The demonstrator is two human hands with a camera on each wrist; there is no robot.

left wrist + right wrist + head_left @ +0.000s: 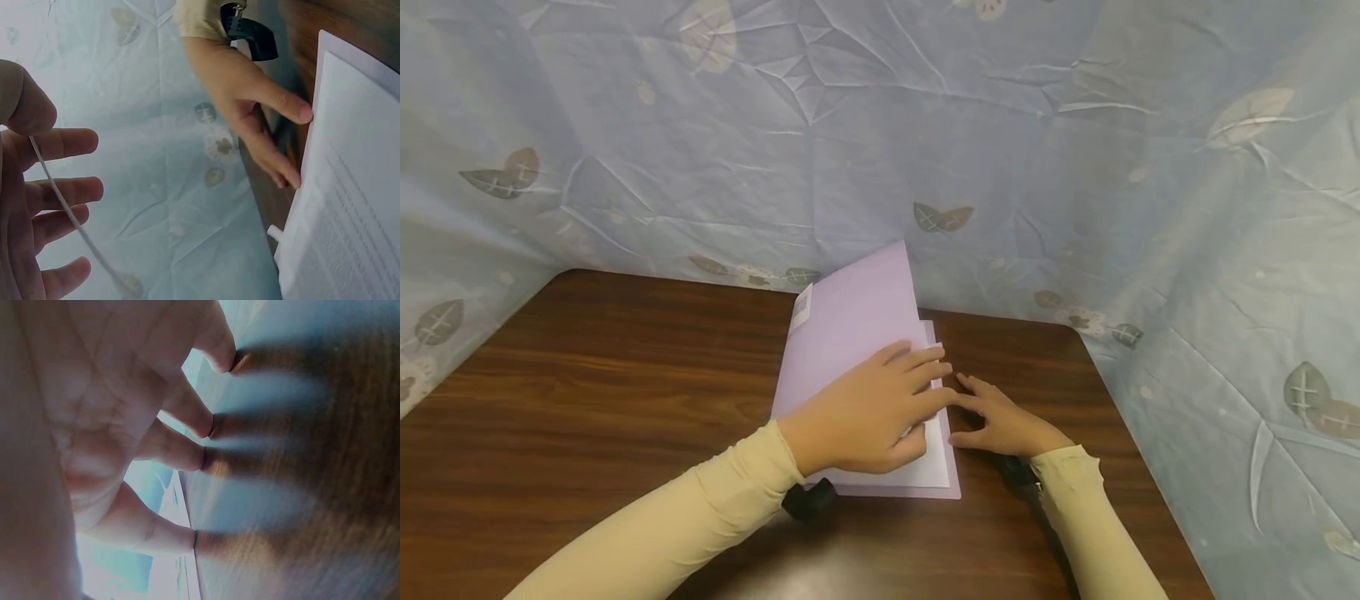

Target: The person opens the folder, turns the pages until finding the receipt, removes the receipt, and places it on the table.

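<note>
A lilac folder [857, 321] lies on the table with its cover lifted at a slant, and white printed pages [350, 175] show inside. My left hand [872, 408] is over the folder, its fingers reaching right. In the left wrist view a thin pale edge [75, 222] runs to the left thumb and appears pinched between thumb and fingers; the contact itself is hidden. Beside the folder's right edge, my right hand [1003, 421] rests its spread fingertips on the table, with the thumb close to the pages' edge.
The dark wood-grain table [625, 400] carries the folder. A pale blue cloth [760, 158] with leaf prints hangs behind the table and at both sides. A small white tab [275, 234] sticks out from the pages' edge. Black wrist straps [808, 498] sit under the cream sleeves.
</note>
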